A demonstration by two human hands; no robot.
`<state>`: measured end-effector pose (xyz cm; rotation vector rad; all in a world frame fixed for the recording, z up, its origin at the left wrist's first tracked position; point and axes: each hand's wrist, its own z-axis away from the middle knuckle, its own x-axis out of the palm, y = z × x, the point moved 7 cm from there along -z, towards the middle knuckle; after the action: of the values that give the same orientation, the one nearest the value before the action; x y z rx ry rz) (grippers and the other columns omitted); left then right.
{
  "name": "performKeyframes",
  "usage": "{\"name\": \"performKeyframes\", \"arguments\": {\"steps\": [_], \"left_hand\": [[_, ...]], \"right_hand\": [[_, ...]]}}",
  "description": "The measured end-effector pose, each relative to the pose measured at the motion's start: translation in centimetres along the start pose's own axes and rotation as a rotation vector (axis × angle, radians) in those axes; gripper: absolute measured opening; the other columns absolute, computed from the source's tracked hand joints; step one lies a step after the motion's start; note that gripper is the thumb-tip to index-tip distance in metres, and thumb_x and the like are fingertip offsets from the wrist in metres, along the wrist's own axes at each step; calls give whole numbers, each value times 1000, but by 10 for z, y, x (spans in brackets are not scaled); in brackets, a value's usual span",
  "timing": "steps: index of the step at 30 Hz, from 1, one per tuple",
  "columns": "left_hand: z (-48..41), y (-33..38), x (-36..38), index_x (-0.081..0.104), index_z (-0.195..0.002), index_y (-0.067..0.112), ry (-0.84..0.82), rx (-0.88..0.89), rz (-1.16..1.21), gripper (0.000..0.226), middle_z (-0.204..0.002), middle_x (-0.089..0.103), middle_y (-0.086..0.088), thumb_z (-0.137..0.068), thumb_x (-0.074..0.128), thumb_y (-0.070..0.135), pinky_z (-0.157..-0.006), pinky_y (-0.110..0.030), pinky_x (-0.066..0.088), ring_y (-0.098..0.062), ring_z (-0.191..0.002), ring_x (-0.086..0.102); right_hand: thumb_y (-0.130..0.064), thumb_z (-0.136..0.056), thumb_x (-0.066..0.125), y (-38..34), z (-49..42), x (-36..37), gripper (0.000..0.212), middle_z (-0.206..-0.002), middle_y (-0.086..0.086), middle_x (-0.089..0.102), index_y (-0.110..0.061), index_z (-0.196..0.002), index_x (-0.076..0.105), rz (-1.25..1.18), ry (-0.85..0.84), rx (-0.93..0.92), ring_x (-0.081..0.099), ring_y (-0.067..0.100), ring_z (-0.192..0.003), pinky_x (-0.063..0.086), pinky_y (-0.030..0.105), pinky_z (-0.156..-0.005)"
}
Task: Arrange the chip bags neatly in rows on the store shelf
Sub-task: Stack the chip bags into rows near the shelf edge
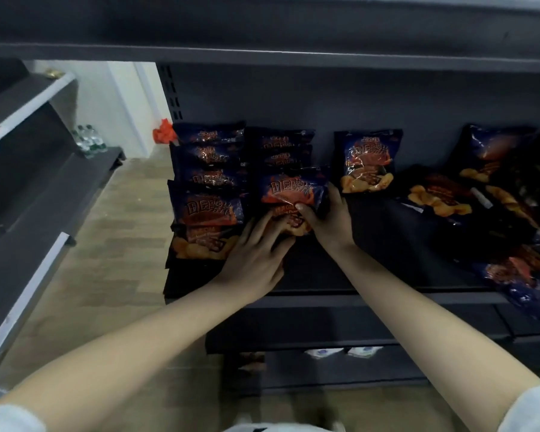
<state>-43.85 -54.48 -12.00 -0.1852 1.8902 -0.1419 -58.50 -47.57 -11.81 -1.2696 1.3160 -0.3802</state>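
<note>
The far right of the shelf (pixel 371 296) is dim, and the loose bags (pixel 440 198) lying there run into one dark heap, so their number cannot be told. One overhanging bag (pixel 518 275) sticks out past the shelf's front lip, and the picture edge cuts off part of that group. The print on every pack is blurred and cannot be read. In the left row (pixel 209 210) each bag overlaps the one behind it, so only the top strips of the rear bags show. The same holds for the second row (pixel 278 141), whose rear bags are largely covered by the held chip bag (pixel 293 190) at its front. That bag stands in the second row, just beside the left row, and its lower part is hidden by both hands. The left hand (pixel 256 260) is spread, fingers fairly straight, with its fingertips resting on the bag's lower front; the tips merge with the pack's print and are hard to separate. The right hand (pixel 328 219) grips the bag's right edge, thumb pressed on the front and the other fingers curled out of sight behind it. A single upright bag (pixel 367 160) leans against the back panel to the right, apart from both rows. The upper shelf (pixel 262 54) blocks everything above. Beyond the left end stand some bottles (pixel 89 141) and a red object (pixel 162 132), too small to identify. White packs (pixel 343 352) show on a lower shelf, mostly hidden.
</note>
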Motion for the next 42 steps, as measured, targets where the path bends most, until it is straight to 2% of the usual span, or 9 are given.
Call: {"name": "performKeyframes", "arguments": {"steps": [10,13,16,20,24,28,33,37,42], "left_hand": [[-11,7,-11,55,-126,16,86,79,70,50,-141,44,-14,-79,58,35,-110,-55,23,-39,-132,37],[-27,22,-15,55,-125,17,131,146,144,45,-142,43,-11,-85,46,33,-112,-53,21,-36,-132,36],[-50,47,-16,56,-124,17,127,222,202,45,-141,45,-11,-85,38,33,-112,-52,22,-35,-132,37],[-84,95,-17,58,-121,18,148,317,272,42,-137,49,-9,-82,50,32,-111,-52,25,-33,-129,40],[-119,143,-13,55,-122,20,98,343,385,45,-135,50,-7,-79,54,35,-108,-51,30,-32,-125,44],[-156,187,-14,50,-129,18,22,292,603,53,-135,48,-7,-80,59,37,-103,-48,36,-30,-123,44],[-185,241,-16,46,-133,18,2,376,609,67,-140,43,-7,-74,67,40,-104,-46,35,-30,-127,39],[-198,276,-10,39,-138,24,-41,459,556,77,-148,33,-4,-71,65,53,-108,-46,25,-29,-135,27],[-207,298,-5,41,-136,24,-57,536,543,83,-149,32,-4,-67,62,65,-109,-44,25,-27,-137,25]], "right_hand": [[-43,-82,67,13,20,-20,77,-143,7,41,-17,-144,30,-59,80,129,40,20,-132,35,27,-103],[-46,-81,67,20,32,-47,70,-137,3,47,-18,-138,36,-44,141,127,45,19,-128,41,40,-105],[-40,-81,69,22,42,-85,64,-131,4,51,-14,-134,43,24,217,107,48,20,-124,44,42,-101],[-34,-80,73,29,57,-147,59,-123,5,53,-11,-129,48,130,334,90,51,25,-118,46,43,-96],[-36,-80,72,50,74,-211,56,-118,-1,51,-13,-126,50,182,433,113,53,21,-113,47,33,-92],[-35,-80,72,70,84,-267,57,-124,5,50,-13,-128,50,304,426,115,47,10,-110,32,5,-81],[-52,-76,67,112,88,-300,69,-129,8,46,-17,-132,49,466,191,113,45,30,-120,38,37,-101],[-62,-83,40,139,93,-308,70,-131,16,48,-13,-133,50,600,89,86,46,38,-117,33,42,-103],[-58,-95,26,156,90,-316,63,-131,15,51,-11,-131,51,691,-35,-15,49,37,-118,40,50,-100]]}}
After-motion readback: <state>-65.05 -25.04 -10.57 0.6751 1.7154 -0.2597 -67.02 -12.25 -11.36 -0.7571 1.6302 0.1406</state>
